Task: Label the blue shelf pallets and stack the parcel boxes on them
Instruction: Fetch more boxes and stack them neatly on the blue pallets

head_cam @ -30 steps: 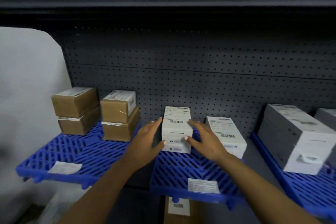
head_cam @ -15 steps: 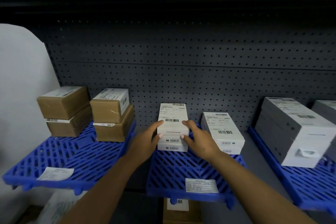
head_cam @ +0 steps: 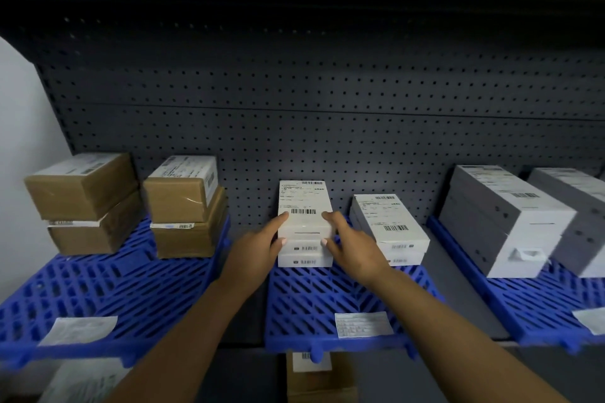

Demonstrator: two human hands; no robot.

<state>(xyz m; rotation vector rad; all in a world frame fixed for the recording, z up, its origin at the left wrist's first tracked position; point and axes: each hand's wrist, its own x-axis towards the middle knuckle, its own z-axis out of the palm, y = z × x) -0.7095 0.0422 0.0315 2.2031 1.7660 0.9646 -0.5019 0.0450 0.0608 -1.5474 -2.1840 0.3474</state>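
Observation:
Three blue pallets lie on the shelf, each with a paper label at its front edge. On the middle pallet [head_cam: 314, 298], a white parcel box [head_cam: 302, 203] tops a short white stack. My left hand [head_cam: 255, 252] grips its front left corner, forefinger on top and thumb on the front face. My right hand [head_cam: 357, 249] grips the front right corner the same way. A second white stack [head_cam: 389, 222] stands just to the right. The middle pallet's label [head_cam: 363, 324] lies flat.
The left pallet [head_cam: 98, 288] carries two stacks of brown boxes [head_cam: 82, 186] [head_cam: 183, 190]. The right pallet [head_cam: 530, 298] holds tall grey boxes [head_cam: 504, 216]. A perforated back panel [head_cam: 327, 124] closes the shelf behind. Another brown box [head_cam: 319, 376] sits below the shelf.
Both hands stay on the white box and close in on its front corners. The box sits squarer on its stack. The view has shifted slightly.

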